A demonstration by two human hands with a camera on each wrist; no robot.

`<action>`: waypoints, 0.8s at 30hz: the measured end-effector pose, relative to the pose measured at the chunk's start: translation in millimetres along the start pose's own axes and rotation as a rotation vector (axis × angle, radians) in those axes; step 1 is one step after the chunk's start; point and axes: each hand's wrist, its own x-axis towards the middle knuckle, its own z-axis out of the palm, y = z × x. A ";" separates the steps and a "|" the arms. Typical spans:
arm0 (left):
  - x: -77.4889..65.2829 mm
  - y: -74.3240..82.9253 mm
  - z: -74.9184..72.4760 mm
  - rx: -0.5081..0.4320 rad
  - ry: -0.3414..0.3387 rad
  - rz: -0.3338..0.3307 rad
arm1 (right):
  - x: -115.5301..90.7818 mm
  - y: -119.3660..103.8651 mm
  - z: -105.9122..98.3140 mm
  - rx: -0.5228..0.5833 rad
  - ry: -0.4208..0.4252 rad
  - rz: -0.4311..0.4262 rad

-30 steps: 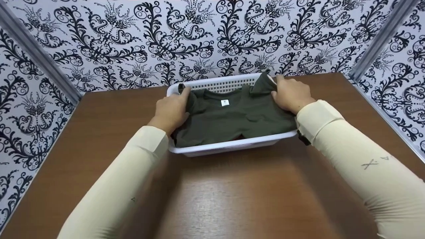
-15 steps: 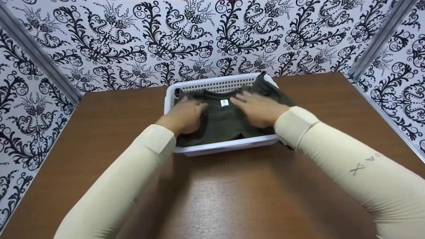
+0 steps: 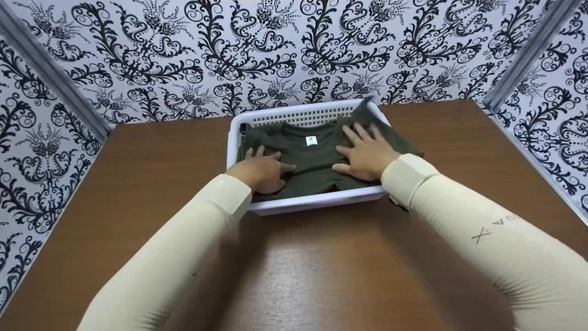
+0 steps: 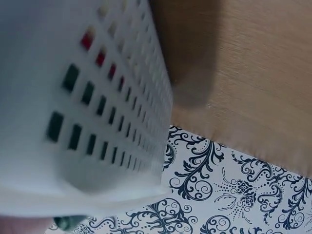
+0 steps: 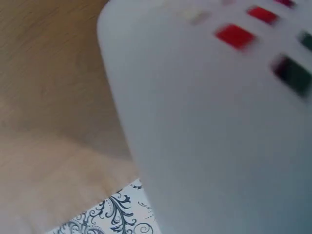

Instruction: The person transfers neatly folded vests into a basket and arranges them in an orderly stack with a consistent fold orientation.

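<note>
A dark green shirt point(image 3: 312, 158) with a white neck label point(image 3: 311, 140) lies spread in a white plastic basket point(image 3: 317, 201). My left hand point(image 3: 262, 172) rests on the shirt's left part with its fingers spread. On the right part my right hand point(image 3: 367, 154) lies flat, fingers apart. At the back right corner a bit of the shirt stands up over the rim, and some hangs over the right side. The left wrist view shows the basket's slotted wall point(image 4: 112, 112), with green and red cloth behind the slots. Close up, the basket's wall point(image 5: 185, 122) fills much of the right wrist view.
The basket stands near the back of a brown wooden table point(image 3: 294, 276). Behind it and on both sides rise walls point(image 3: 285, 55) with a black and white scroll pattern. Grey metal strips point(image 3: 528, 50) run along the corners.
Both hands have let go of the shirt's edges at the basket's sides. They have come inward and now rest on the cloth with fingers spread.
</note>
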 end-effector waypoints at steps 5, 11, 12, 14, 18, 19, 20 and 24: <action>0.5 0.1 3.4 0.035 0.013 0.015 | 1.0 7.4 3.9 -0.135 0.101 0.075; -0.6 2.0 3.4 0.063 -0.005 0.005 | -4.0 6.5 -2.9 -0.163 -0.005 0.104; -0.9 2.3 3.5 0.070 -0.008 0.003 | -4.8 5.9 -3.9 -0.161 -0.020 0.104; -1.2 2.6 3.9 0.078 -0.011 0.003 | -5.7 5.3 -5.1 -0.159 -0.041 0.105; -1.1 2.0 5.0 0.095 -0.008 0.007 | -6.2 5.3 -6.0 -0.156 -0.053 0.104; -0.9 1.5 5.4 0.100 -0.006 0.007 | -6.1 5.1 -6.2 -0.157 -0.053 0.103; -0.8 1.1 5.9 0.104 -0.004 0.008 | -5.9 5.1 -6.1 -0.160 -0.054 0.103; 0.8 -0.1 7.6 0.112 -0.002 0.005 | -5.4 4.7 -6.5 -0.166 -0.061 0.103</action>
